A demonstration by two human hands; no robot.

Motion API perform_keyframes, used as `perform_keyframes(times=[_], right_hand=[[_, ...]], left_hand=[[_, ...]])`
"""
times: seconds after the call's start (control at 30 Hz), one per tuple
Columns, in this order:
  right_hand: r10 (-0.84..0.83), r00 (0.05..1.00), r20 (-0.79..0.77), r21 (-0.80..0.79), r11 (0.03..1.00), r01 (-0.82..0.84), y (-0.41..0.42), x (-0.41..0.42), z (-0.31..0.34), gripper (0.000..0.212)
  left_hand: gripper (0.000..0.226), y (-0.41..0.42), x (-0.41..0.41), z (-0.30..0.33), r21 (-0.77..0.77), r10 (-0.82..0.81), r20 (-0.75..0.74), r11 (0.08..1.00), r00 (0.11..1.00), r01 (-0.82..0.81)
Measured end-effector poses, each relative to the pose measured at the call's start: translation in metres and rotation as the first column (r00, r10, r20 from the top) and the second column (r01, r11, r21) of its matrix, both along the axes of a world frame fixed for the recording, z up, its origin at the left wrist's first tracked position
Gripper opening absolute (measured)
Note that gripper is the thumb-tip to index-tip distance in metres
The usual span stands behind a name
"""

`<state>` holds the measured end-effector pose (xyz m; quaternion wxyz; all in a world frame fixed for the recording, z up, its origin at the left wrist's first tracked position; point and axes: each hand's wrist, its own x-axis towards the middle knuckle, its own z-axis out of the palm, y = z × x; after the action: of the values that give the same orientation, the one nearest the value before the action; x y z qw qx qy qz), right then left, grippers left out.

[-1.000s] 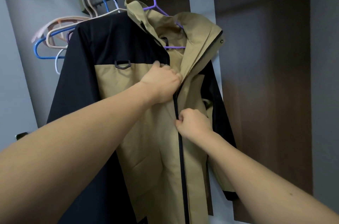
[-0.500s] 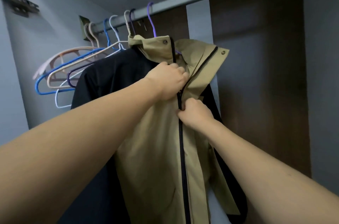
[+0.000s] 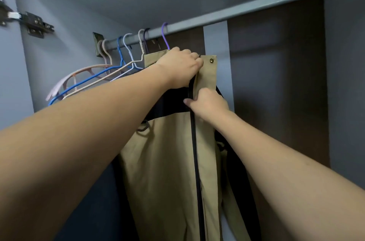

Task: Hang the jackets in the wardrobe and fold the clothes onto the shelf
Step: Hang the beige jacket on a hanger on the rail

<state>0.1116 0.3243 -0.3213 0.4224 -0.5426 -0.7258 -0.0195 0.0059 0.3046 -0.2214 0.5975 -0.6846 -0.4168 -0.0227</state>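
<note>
A tan and black jacket (image 3: 166, 161) hangs from a purple hanger (image 3: 165, 35) on the grey wardrobe rail (image 3: 246, 8). Its black zip (image 3: 195, 152) runs closed up the front. My left hand (image 3: 180, 69) grips the top of the collar, left of the zip. My right hand (image 3: 207, 105) pinches the zip just below the collar flap, which carries a brass snap (image 3: 211, 60). The zip pull itself is hidden under my right fingers.
Several bare hangers (image 3: 98, 78) in pink, blue, beige and white crowd the rail's left end by the grey side wall. A door hinge (image 3: 33, 23) sits on that wall. Dark brown back panels (image 3: 276, 82) lie to the right, where the rail is bare.
Both hands have climbed the jacket front from chest height to the collar, and the zip has closed up behind my right hand. The view has tilted upward toward the rail.
</note>
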Motion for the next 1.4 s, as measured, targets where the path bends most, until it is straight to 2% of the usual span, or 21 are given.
perform_keyframes(times=[0.13,0.27,0.4,0.47,0.53,0.6,0.67,0.7,0.77,0.8,0.87,0.9,0.97,1.07,1.1,1.17,1.23,1.27,1.3,1.37,1.4], right_hand=[[-0.005,0.998,0.058,0.021,1.0,0.004,0.0,-0.006,0.011,0.022],[0.024,0.992,0.125,0.035,0.999,-0.029,-0.001,-0.006,0.009,0.015],[0.031,0.99,0.135,0.055,0.998,-0.038,-0.007,-0.008,0.007,0.013],[0.034,0.988,0.153,0.028,0.999,-0.039,-0.009,-0.008,0.007,0.017],[0.024,0.992,0.126,0.03,0.999,-0.028,-0.009,-0.005,0.006,0.024],[-0.041,0.999,-0.003,0.199,0.979,0.041,-0.008,0.001,0.011,0.026],[-0.06,0.981,-0.185,0.354,0.927,0.124,-0.005,0.012,0.026,0.031],[-0.035,0.969,-0.245,0.368,0.921,0.126,-0.004,0.017,0.036,0.04],[0.052,0.953,-0.297,0.292,0.956,0.039,-0.001,0.028,0.058,0.058],[0.117,0.943,-0.311,0.235,0.971,-0.042,0.001,0.03,0.068,0.06],[0.24,0.925,-0.294,0.15,0.967,-0.203,0.002,0.029,0.081,0.051],[0.277,0.925,-0.261,0.134,0.959,-0.25,0.002,0.028,0.085,0.038],[0.284,0.931,-0.228,0.123,0.957,-0.262,0.006,0.024,0.089,0.008],[0.325,0.88,-0.346,0.066,0.944,-0.322,0.014,0.021,0.09,0.022],[0.333,0.857,-0.393,0.055,0.939,-0.34,0.016,0.022,0.09,0.02],[0.335,0.82,-0.464,0.051,0.934,-0.353,0.022,0.026,0.089,0.014],[0.354,0.795,-0.493,0.061,0.925,-0.375,0.027,0.03,0.086,0.012],[0.374,0.78,-0.502,0.064,0.915,-0.398,0.028,0.031,0.085,0.012],[0.399,0.763,-0.508,0.067,0.902,-0.427,0.029,0.03,0.084,0.011],[0.449,0.736,-0.507,0.077,0.874,-0.48,0.029,0.027,0.081,0.01],[0.476,0.729,-0.493,0.096,0.862,-0.498,0.03,0.024,0.081,0.011]], left_hand=[[0.026,0.001,-0.003,0.007,0.078,0.038,-0.025,0.996,0.999,-0.036],[0.023,0.0,-0.007,0.032,0.128,0.003,0.216,0.991,0.976,-0.031],[0.02,0.003,-0.01,0.041,0.08,-0.04,0.354,0.997,0.934,0.013],[0.018,0.005,-0.011,0.038,0.046,-0.088,0.465,0.996,0.881,0.076],[0.022,0.002,-0.013,0.034,-0.023,-0.112,0.611,0.987,0.784,0.16],[0.027,-0.003,-0.02,0.033,-0.103,-0.064,0.723,0.975,0.688,0.199],[0.028,-0.007,-0.03,0.032,-0.194,0.044,0.757,0.968,0.652,0.159],[0.027,-0.008,-0.034,0.031,-0.231,0.085,0.764,0.962,0.639,0.148],[0.024,-0.008,-0.041,0.03,-0.249,0.083,0.819,0.943,0.567,0.22],[0.022,-0.008,-0.043,0.03,-0.234,0.058,0.852,0.931,0.52,0.279],[0.016,-0.008,-0.046,0.03,-0.219,0.024,0.882,0.905,0.471,0.364],[0.015,-0.009,-0.045,0.031,-0.228,0.023,0.886,0.891,0.463,0.392],[0.018,-0.009,-0.042,0.032,-0.243,0.026,0.881,0.882,0.472,0.405],[0.018,-0.011,-0.038,0.03,-0.188,-0.064,0.852,0.889,0.519,0.417],[0.016,-0.013,-0.039,0.025,-0.11,-0.153,0.806,0.911,0.572,0.399],[0.02,-0.02,-0.042,0.009,0.015,-0.293,0.594,0.935,0.749,0.354],[0.031,-0.024,-0.049,-0.007,-0.071,-0.245,0.406,0.952,0.88,0.298],[0.034,-0.022,-0.053,-0.012,-0.125,-0.213,0.389,0.952,0.896,0.281],[0.034,-0.021,-0.055,-0.013,-0.129,-0.227,0.441,0.941,0.868,0.312],[0.027,-0.016,-0.056,-0.008,-0.012,-0.319,0.614,0.911,0.722,0.413],[0.026,-0.012,-0.054,-0.003,0.032,-0.311,0.667,0.92,0.677,0.391]])
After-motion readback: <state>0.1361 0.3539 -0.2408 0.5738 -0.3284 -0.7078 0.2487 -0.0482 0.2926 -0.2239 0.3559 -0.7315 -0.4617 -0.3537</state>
